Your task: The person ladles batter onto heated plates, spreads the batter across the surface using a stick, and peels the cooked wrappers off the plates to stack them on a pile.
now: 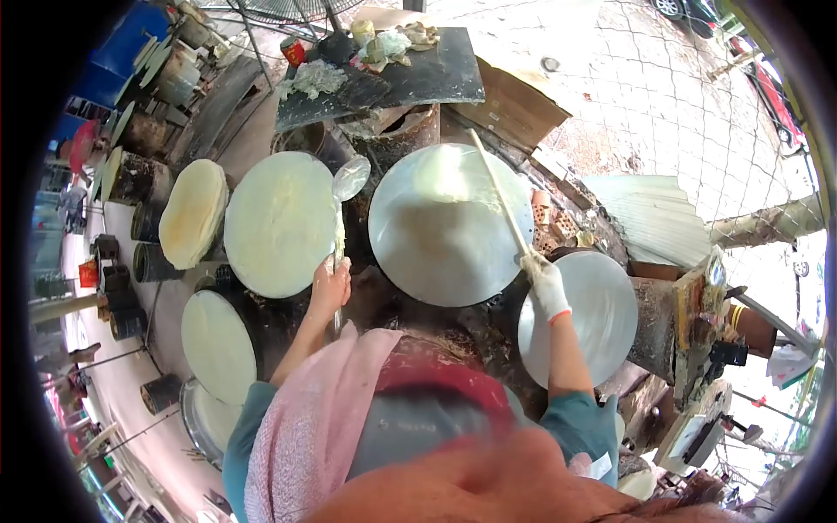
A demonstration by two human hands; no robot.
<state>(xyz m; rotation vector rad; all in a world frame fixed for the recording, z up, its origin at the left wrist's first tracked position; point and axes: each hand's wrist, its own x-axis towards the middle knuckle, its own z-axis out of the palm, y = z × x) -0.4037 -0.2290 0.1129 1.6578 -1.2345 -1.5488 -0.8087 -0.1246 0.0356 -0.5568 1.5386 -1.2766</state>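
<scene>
My left hand [331, 286], bare, is closed around the batter-smeared handle of a ladle [351, 179], whose bowl points away from me. The ladle's bowl is beside the right edge of a round plate [281, 228] coated in pale yellow. In a white glove, my right hand [547, 283] grips the near end of a long thin wooden stick [500, 190]. That stick slants up and left over the right part of a large round metal plate [440, 261], which looks grey and smooth with a bright patch at its far side. A second grey round plate [586, 318] sits under my right wrist.
Further left are a pale round sheet browned in its middle [193, 213] and another pale-coated round [218, 347]. A dark board [436, 70] at the back carries crumpled plastic and a red can [293, 50]. Bricks [558, 225] and a corrugated sheet [649, 213] lie to the right.
</scene>
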